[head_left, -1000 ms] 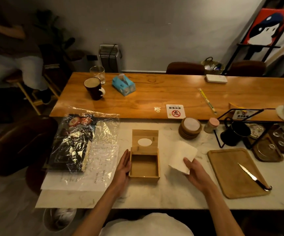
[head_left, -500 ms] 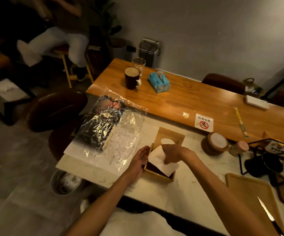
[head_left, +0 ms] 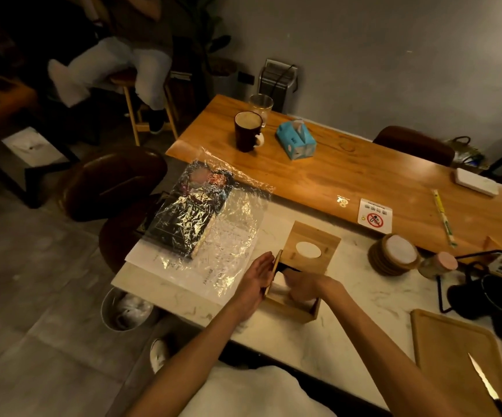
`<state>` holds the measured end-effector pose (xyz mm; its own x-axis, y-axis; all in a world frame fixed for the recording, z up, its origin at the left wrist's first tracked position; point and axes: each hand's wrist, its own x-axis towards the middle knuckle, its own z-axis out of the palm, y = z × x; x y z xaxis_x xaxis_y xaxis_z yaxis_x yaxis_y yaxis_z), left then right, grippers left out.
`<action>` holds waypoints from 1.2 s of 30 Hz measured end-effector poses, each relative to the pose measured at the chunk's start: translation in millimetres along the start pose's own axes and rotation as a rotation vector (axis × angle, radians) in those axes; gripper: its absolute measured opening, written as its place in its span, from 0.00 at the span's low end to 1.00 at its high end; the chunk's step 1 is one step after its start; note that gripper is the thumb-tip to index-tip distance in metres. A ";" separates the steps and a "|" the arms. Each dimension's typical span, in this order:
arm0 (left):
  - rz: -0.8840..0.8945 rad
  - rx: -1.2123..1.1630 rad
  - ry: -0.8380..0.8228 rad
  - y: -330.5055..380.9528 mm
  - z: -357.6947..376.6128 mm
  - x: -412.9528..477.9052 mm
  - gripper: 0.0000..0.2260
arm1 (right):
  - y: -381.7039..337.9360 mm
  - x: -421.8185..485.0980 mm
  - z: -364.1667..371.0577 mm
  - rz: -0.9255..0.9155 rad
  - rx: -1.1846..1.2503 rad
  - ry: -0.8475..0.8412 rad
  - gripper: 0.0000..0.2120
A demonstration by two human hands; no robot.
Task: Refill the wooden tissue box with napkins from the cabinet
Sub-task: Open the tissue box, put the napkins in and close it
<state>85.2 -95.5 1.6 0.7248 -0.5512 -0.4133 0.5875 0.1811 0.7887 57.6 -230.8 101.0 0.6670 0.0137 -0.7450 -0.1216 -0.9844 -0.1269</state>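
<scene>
The open wooden tissue box (head_left: pixel 288 310) stands on the white marble counter (head_left: pixel 358 320). Its lid (head_left: pixel 311 246) with an oval slot lies flat just behind it. My left hand (head_left: pixel 254 279) presses flat against the box's left wall, fingers straight. My right hand (head_left: pixel 302 285) is down inside the box, pushing white napkins (head_left: pixel 278 279) into it. Only a small patch of the napkins shows between my hands; the rest is hidden under my fingers.
A crinkled plastic sleeve with a dark packet and papers (head_left: pixel 201 224) lies left of the box. Coasters (head_left: pixel 394 257) and a small jar (head_left: pixel 439 264) sit to the right, a cutting board with a knife (head_left: pixel 481 383) at far right. A bin (head_left: pixel 125 308) stands below the counter's edge.
My right hand carried the napkins from beside the box over it and down inside. The left hand stayed against the box's left wall. My head turned left.
</scene>
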 end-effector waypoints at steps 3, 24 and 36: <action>-0.004 0.009 -0.004 -1.0 -1.4 2.5 0.22 | -0.7 5.8 1.6 0.027 0.090 -0.015 0.11; -0.021 0.065 0.000 -0.3 -3.2 -0.3 0.24 | -11.8 16.9 42.9 0.311 0.393 0.326 0.27; -0.015 0.083 0.048 -0.6 0.0 -1.0 0.24 | -16.7 10.9 41.5 0.328 0.433 0.312 0.26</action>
<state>84.1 -95.0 1.5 0.7337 -0.5136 -0.4449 0.5678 0.1037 0.8166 36.4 -207.0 67.8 0.7201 -0.3931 -0.5718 -0.5993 -0.7677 -0.2269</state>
